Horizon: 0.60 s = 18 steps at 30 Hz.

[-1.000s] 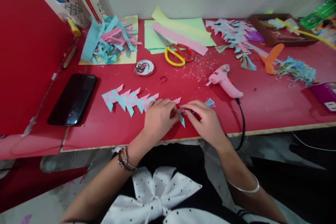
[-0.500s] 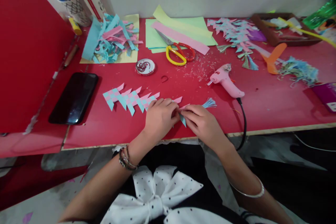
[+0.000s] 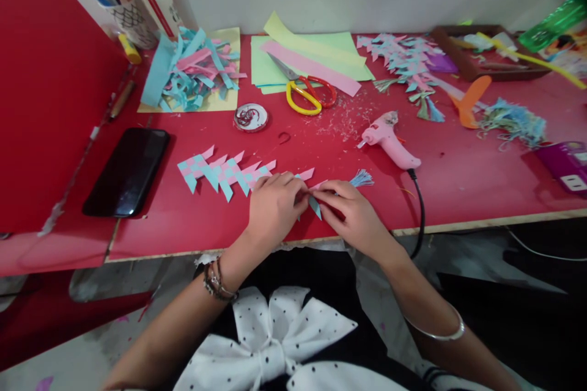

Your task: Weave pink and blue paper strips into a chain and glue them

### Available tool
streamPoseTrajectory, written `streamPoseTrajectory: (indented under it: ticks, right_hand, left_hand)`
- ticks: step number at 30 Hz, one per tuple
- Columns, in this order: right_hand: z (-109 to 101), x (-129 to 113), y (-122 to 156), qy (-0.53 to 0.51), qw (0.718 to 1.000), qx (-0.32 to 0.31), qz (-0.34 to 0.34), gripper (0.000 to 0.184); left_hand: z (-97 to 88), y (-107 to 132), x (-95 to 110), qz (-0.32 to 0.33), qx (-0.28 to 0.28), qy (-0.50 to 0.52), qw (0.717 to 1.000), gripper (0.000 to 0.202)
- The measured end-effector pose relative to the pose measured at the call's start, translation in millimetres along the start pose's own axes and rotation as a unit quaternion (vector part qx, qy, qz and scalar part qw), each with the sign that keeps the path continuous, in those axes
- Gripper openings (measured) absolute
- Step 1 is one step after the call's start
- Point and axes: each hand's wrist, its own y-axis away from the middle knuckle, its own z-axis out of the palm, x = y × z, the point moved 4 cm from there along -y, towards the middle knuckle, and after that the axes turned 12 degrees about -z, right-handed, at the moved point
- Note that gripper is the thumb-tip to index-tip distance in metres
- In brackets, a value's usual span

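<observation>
A woven strip of pink and blue paper [image 3: 220,172] lies on the red table [image 3: 458,183] near its front edge. My left hand [image 3: 273,208] is curled over the strip's right end, fingers pressed on it. My right hand [image 3: 351,211] meets it from the right, pinching a pink and blue paper tip [image 3: 315,204] between the two hands. A small blue paper tassel [image 3: 362,179] lies just beyond my right hand.
A pink glue gun [image 3: 387,137] with a black cord lies right of the hands. Scissors [image 3: 305,91] rest on green and pink sheets. A paper strip pile [image 3: 192,67], a black phone [image 3: 127,171], a small round lid [image 3: 251,116] and finished woven pieces [image 3: 406,61] lie around.
My right hand has slid left to meet the left hand at the strip's end, uncovering the blue tassel. The left hand has stayed on the woven strip.
</observation>
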Motion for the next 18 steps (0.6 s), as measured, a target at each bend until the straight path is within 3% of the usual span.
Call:
streamPoseTrajectory:
  ticks: [9,18]
  right_hand:
    - [-2,1,1,-0.019,0.999,0.026,0.02,0.026]
    - [-3,1,1,-0.028,0.999,0.031,0.022,0.026]
  left_hand:
    - [1.4,1,6,0.038,0.002,-0.053,0.998,0.011]
    - [-3.7,9,-8,0.059,0.001,0.001,0.998,0.021]
